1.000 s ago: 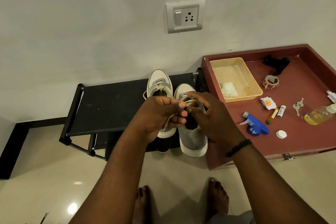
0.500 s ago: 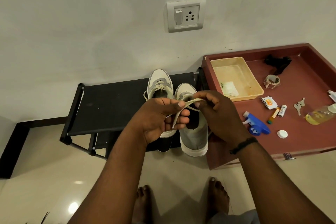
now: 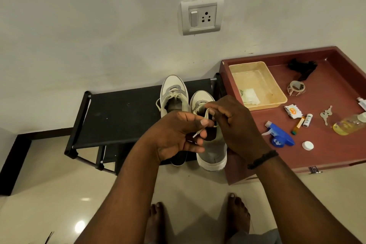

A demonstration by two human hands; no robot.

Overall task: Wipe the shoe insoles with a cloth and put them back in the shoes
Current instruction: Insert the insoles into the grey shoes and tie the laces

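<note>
Two grey-and-white shoes stand side by side on a black shoe rack [image 3: 122,117] set against the wall, toes pointing toward the far side. The left shoe [image 3: 174,95] sits slightly farther back, with its laces lying loose across the tongue. The right shoe [image 3: 213,150] sits nearer, its heel overhanging the near edge of the rack. Both hands work directly above the right shoe. The left hand [image 3: 176,134] has its fingers curled and pinches one end of a pale shoelace [image 3: 206,114] between thumb and fingers; the lace tip projects just below the fingers. The right hand [image 3: 235,123] pinches the same lace at its upper loop, its other fingers partly bent. A dark beaded band [image 3: 262,159] circles the right wrist. The insoles cannot be made out inside either shoe. To the right of the rack is a red-brown tray table [image 3: 336,154]. It carries a beige plastic tub [image 3: 257,85], a blue spray head [image 3: 279,136], a white cap [image 3: 308,145], a pair of keys [image 3: 325,114] and a bottle of yellow liquid [image 3: 349,124]. A wall socket [image 3: 202,16] is mounted above the shoes. Two bare feet [image 3: 156,222] stand on the tiled floor at the near edge.
</note>
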